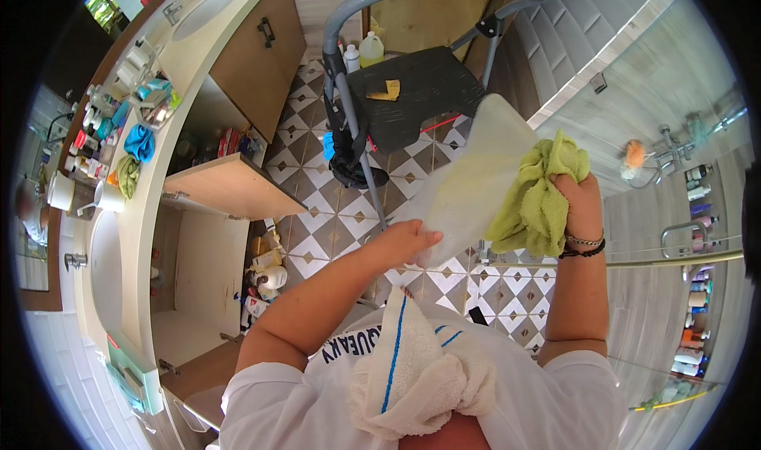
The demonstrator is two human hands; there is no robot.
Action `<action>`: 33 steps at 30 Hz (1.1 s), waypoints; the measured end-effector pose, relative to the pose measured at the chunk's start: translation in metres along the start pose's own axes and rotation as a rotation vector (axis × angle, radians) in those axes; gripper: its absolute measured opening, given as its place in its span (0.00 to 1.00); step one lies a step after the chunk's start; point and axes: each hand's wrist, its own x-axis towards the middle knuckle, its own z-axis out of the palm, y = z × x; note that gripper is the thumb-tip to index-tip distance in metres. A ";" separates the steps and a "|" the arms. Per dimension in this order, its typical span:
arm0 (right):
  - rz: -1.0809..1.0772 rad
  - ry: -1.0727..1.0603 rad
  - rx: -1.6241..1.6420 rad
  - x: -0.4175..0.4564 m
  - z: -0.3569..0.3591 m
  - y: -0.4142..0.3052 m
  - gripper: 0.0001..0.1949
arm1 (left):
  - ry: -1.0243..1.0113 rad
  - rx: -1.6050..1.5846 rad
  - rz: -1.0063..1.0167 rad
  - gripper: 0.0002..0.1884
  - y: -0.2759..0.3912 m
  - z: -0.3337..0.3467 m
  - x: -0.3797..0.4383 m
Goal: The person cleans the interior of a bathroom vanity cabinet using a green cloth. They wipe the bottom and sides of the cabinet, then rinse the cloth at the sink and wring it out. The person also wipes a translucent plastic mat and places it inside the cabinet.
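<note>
A translucent, textured plastic sheet is held up at its lower left edge by my left hand, with the thumb lying over it. My right hand grips a bunched green terry cloth. The cloth overlaps the sheet's right edge, but I cannot tell whether it presses on it. Both hands are in front of my chest, above the patterned tile floor. A cream towel with blue stripes hangs around my neck.
Ahead stands a step stool with a grey tube frame, a yellow scrap on its black platform. Open cabinet doors jut out at left, below a cluttered counter. Several bottles stand on the floor there. A glass shower panel is at right.
</note>
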 end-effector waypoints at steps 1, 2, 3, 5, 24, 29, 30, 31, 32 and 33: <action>-0.030 0.028 0.011 0.003 -0.002 -0.005 0.16 | 0.000 -0.059 0.024 0.18 0.013 -0.004 0.005; -0.047 0.072 -0.008 0.008 -0.002 -0.010 0.16 | 0.000 -0.118 0.047 0.16 0.025 -0.011 0.010; -0.072 0.100 -0.007 0.013 -0.002 -0.015 0.16 | 0.005 -0.176 0.067 0.15 0.036 -0.019 0.016; -0.124 0.168 -0.014 0.022 0.002 -0.026 0.16 | 0.179 -0.143 0.241 0.12 0.060 -0.036 0.031; 0.463 0.173 0.518 0.142 -0.030 0.150 0.13 | 0.339 -0.955 -0.008 0.05 0.028 -0.159 0.147; 0.647 0.034 0.457 0.183 -0.045 0.211 0.13 | 0.514 -1.134 0.000 0.07 0.037 -0.164 0.162; 0.679 -0.006 0.447 0.191 -0.045 0.215 0.13 | 0.561 -1.169 0.007 0.07 0.046 -0.162 0.159; 0.731 -0.051 0.392 0.199 -0.050 0.219 0.14 | 0.606 -1.205 0.015 0.08 0.052 -0.160 0.160; 0.781 -0.094 0.335 0.208 -0.057 0.224 0.14 | 0.575 -1.202 0.054 0.08 0.050 -0.161 0.168; 0.827 -0.139 0.279 0.216 -0.062 0.230 0.14 | 0.590 -1.214 0.064 0.07 0.057 -0.159 0.170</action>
